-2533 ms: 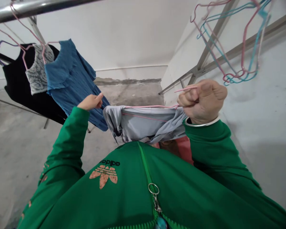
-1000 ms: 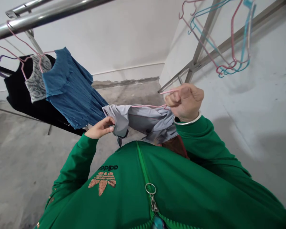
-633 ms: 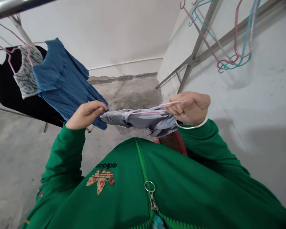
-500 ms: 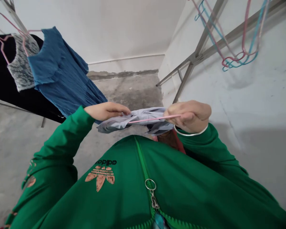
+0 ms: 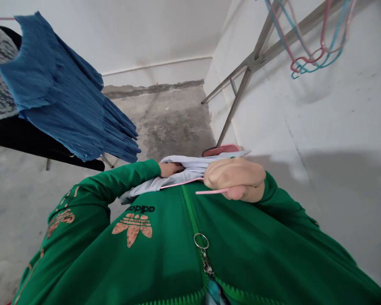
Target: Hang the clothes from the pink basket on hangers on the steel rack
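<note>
A pale grey-lavender garment (image 5: pixel 195 164) is bunched in front of my chest. My right hand (image 5: pixel 235 176) is closed around a pink hanger (image 5: pixel 211 192), whose hook end sticks out toward the left below the fingers. Another stretch of the pink wire runs along the garment's lower edge and goes under the cloth. My left hand (image 5: pixel 171 169) reaches into the folds at the garment's left part and grips the cloth; its fingertips are partly hidden there.
At left a blue dress (image 5: pixel 73 93), a lace top (image 5: pixel 0 72) and a black garment (image 5: pixel 34 140) hang on a rack. Several pink and blue hangers (image 5: pixel 317 59) hang from a metal frame (image 5: pixel 254 59) at upper right. A pink-rimmed container (image 5: pixel 224 149) stands behind the garment.
Both hands have drawn the garment closer to my body. My left hand has moved right, into the cloth, and the hanger's hook end now shows beneath my right hand. The view has shifted.
</note>
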A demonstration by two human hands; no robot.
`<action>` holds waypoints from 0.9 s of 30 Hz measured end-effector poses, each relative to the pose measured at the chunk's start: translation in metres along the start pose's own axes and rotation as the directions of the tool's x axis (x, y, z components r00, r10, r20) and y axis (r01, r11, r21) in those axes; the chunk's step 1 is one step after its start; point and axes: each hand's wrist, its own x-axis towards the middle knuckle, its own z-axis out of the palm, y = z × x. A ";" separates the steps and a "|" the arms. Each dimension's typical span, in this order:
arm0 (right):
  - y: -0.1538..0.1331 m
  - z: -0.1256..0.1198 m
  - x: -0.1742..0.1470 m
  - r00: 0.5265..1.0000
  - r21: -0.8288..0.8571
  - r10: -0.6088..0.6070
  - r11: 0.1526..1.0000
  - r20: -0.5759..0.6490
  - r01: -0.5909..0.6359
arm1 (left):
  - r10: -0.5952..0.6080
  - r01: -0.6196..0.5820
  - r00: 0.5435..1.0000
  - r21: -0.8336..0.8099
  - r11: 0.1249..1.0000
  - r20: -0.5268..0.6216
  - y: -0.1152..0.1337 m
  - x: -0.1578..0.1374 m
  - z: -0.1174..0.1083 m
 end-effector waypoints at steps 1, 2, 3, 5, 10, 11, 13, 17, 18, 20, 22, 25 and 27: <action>-0.001 0.000 -0.001 0.999 -0.014 0.034 0.999 0.032 -0.033 | -0.027 0.026 1.000 0.071 0.997 0.010 -0.006 0.002 0.001; -0.002 0.000 -0.001 0.996 -0.028 0.061 0.998 0.064 -0.060 | -0.057 0.055 0.998 0.148 0.987 0.012 -0.011 0.006 0.001; -0.002 -0.001 -0.001 0.993 -0.038 0.079 0.996 0.089 -0.076 | -0.086 0.083 0.996 0.218 0.972 0.004 -0.016 0.010 0.000; -0.001 -0.002 0.001 0.990 -0.043 0.081 0.996 0.116 -0.076 | -0.113 0.121 0.993 0.305 0.945 -0.043 -0.024 0.021 -0.010; 0.008 -0.005 0.002 0.996 0.026 -0.052 0.998 0.065 0.051 | -0.067 0.109 0.993 0.532 0.840 -0.099 -0.019 0.032 -0.071; 0.010 -0.006 0.001 0.996 0.041 -0.070 0.997 0.049 0.068 | -0.034 0.055 0.998 0.534 0.844 -0.048 -0.014 0.027 -0.087; 0.012 -0.008 0.001 0.996 0.060 -0.081 0.995 0.025 0.079 | 0.031 -0.067 0.996 0.435 0.898 0.089 -0.007 0.008 -0.116; 0.012 -0.014 0.002 0.998 0.064 -0.057 0.996 0.017 0.055 | -0.221 0.199 0.971 0.205 0.958 0.089 -0.011 -0.044 -0.145; 0.012 -0.016 0.003 0.999 0.064 -0.044 0.997 0.030 0.042 | -0.337 0.321 0.937 0.157 0.934 0.093 -0.016 -0.056 -0.143; 0.012 -0.020 0.004 0.998 0.066 -0.028 0.998 0.065 0.023 | -0.488 0.494 0.840 0.037 0.869 0.238 -0.026 -0.075 -0.132; 0.014 -0.022 0.002 0.997 0.060 -0.012 0.998 0.077 0.008 | -0.452 0.546 0.774 -0.106 0.831 0.444 -0.033 -0.088 -0.118; 0.020 -0.022 -0.003 1.000 0.053 0.011 0.999 0.008 -0.012 | -0.249 0.414 0.827 -0.248 0.876 0.503 -0.030 -0.102 -0.103; 0.024 -0.021 -0.004 0.997 -0.010 0.049 0.999 -0.056 -0.050 | -0.184 0.299 0.914 -0.292 0.908 0.362 -0.021 -0.111 -0.099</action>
